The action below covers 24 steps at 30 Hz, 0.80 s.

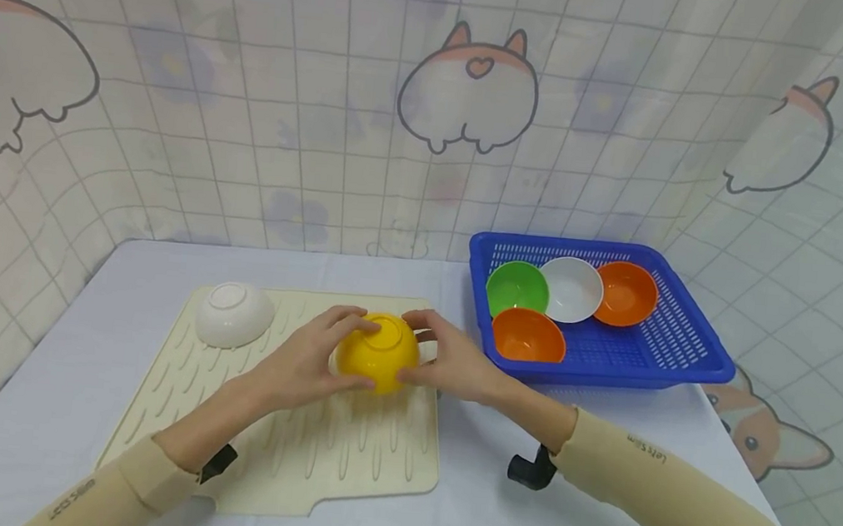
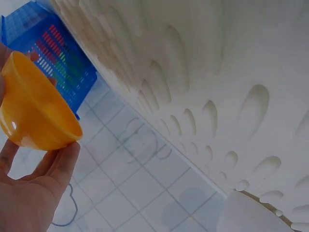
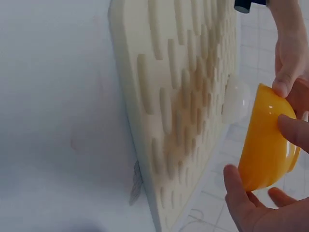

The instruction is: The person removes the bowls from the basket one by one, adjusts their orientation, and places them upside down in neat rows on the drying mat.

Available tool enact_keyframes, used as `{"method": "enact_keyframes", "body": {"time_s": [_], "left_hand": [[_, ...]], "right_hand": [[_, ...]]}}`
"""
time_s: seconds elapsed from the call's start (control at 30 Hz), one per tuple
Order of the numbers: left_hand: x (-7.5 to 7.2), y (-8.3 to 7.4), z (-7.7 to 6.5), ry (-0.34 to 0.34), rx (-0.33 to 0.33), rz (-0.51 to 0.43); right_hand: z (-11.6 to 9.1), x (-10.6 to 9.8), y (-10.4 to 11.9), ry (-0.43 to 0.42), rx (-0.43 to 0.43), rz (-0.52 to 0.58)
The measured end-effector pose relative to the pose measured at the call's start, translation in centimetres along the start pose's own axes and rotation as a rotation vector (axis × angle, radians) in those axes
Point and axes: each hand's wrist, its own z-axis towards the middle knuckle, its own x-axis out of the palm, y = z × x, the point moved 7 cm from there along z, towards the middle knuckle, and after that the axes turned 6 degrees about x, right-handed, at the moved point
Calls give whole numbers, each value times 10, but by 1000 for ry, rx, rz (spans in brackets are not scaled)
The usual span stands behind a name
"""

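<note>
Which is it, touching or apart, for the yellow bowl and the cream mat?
Apart: the left wrist view shows grid-patterned backdrop filling a clear gap between the yellow bowl and the cream mat.

The head view faces forward-down; nearer wrist views share the yellow bowl [image 1: 381,358].

We see yellow bowl [image 1: 377,361]: round, glossy, deep-sided, plain, light glinting off curved wall. Raised foot ring on base, smooth rim. Pose: upside down, base up, mouth turned toward pale ridged mat [image 1: 276,459]. Held between both hands, left [image 1: 315,356] and right [image 1: 458,360], one on each side; fingertips on outer wall and near rim. We note gap in both wrist views: bowl clear of mat, touching only hands. Place: above mat's far right part, near its right edge. Inside of bowl hidden from us.
</note>
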Motion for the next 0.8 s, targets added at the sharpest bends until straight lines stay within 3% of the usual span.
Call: {"method": "enact_keyframes", "body": {"time_s": [0.23, 0.4, 0.63, 0.8], "left_hand": [[-7, 2, -1, -2, -3, -26], [-11, 7, -1, -10, -26, -23], [-17, 17, -4, -17, -49, 2], [-24, 32, -4, -30, -67, -38]], "right_hand": [[-2, 3, 15, -27, -205, -120], [-1, 8, 21, -35, -303, -244], [10, 16, 25, -34, -324, -339], [25, 21, 30, -54, -339, -361]]}}
